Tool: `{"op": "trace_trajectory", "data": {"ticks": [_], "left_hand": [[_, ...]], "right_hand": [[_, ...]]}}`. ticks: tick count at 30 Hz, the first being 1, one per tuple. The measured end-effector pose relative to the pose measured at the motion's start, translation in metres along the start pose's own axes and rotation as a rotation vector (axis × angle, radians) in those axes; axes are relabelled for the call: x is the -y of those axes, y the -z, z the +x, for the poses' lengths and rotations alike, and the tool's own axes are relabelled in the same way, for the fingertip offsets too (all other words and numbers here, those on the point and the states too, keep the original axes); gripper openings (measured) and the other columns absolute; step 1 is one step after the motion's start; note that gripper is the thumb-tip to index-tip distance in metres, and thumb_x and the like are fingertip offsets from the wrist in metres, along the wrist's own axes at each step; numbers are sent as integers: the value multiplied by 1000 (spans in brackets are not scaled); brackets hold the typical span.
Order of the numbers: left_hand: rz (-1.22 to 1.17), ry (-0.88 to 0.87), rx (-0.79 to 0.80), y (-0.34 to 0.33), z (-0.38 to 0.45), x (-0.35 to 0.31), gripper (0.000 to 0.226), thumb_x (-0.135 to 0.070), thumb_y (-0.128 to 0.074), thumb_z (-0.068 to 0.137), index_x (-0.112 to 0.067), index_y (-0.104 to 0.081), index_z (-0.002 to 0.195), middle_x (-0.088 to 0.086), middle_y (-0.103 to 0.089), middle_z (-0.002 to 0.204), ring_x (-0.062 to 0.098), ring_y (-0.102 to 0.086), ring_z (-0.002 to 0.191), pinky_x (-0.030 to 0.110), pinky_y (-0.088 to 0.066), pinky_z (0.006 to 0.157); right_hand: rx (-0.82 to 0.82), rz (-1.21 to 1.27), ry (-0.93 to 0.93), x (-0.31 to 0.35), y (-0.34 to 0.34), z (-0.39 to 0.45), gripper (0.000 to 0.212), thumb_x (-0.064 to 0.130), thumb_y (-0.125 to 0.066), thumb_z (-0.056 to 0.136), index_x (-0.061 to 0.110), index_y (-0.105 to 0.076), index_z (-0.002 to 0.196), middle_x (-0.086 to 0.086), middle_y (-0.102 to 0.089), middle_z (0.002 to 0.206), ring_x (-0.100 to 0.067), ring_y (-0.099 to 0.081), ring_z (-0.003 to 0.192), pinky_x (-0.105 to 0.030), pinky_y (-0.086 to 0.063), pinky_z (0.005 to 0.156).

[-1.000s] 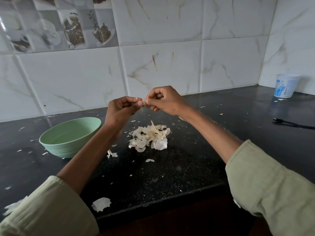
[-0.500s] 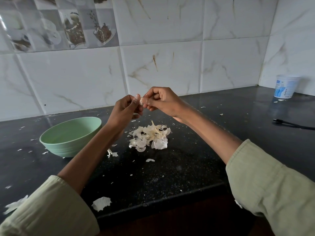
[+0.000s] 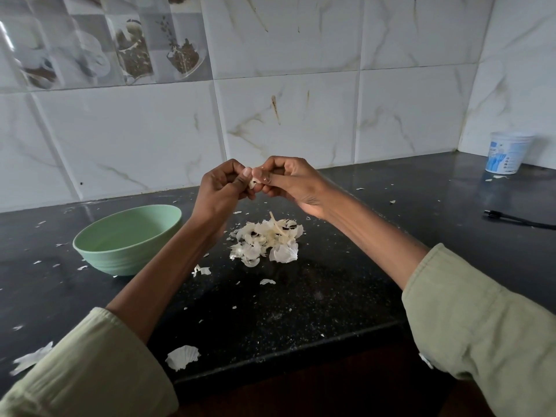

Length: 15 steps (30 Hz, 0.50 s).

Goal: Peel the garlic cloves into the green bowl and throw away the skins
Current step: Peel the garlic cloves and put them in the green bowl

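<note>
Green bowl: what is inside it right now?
The green bowl shows only bare pale inner wall; no cloves visible. Its near rim hides the bottom, so cloves lying there cannot be ruled out.

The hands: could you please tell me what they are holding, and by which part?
A garlic clove, pinched between the fingertips of the left hand and the right hand, one at each side. Which end each grips cannot be told.

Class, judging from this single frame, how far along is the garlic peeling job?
Done: a pile of skins on the counter shows earlier peeling. In hand: the left hand and right hand pinch a garlic clove between them. Left: the green bowl shows no cloves in its visible part, and the skins are not yet thrown away.
</note>
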State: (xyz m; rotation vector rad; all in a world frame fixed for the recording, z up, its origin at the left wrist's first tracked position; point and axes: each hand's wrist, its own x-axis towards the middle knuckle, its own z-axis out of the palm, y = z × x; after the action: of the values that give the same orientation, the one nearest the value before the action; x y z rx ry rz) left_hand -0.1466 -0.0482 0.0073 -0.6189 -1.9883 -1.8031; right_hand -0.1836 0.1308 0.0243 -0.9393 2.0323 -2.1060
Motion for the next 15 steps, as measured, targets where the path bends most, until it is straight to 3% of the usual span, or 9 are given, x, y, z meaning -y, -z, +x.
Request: {"op": "trace_trajectory", "data": {"ticks": [5, 11, 15], "left_hand": [[-65, 70, -8, -5, -3, -4, 21, -17, -55, 108, -10, -60, 89, 4, -69, 81, 18, -62, 78, 31, -53, 79], [146, 266, 36, -7, -5, -3, 48, -47, -39, 112, -11, -66, 97, 1, -61, 80, 15, -58, 73, 37, -48, 76], [29, 245, 2, -10, -4, -2, 35, -35, -47, 112, -11, -66, 96, 1, -54, 78, 10, -50, 66, 27, -50, 67]], "right_hand": [[9, 85, -54, -1, 0, 2, 7, 11, -69, 98, 8, -65, 93, -10, -72, 83, -10, -61, 68, -18, -55, 64], [-86, -364, 200, -5, 0, 4, 31, 23, -81, 89, -3, -66, 97, -15, -73, 76, -17, -67, 66, -32, -56, 65], [-79, -415, 251, -7, -4, 5, 30, 28, -81, 90, 3, -64, 92, -14, -72, 72, -19, -66, 63, -38, -55, 63]]}}
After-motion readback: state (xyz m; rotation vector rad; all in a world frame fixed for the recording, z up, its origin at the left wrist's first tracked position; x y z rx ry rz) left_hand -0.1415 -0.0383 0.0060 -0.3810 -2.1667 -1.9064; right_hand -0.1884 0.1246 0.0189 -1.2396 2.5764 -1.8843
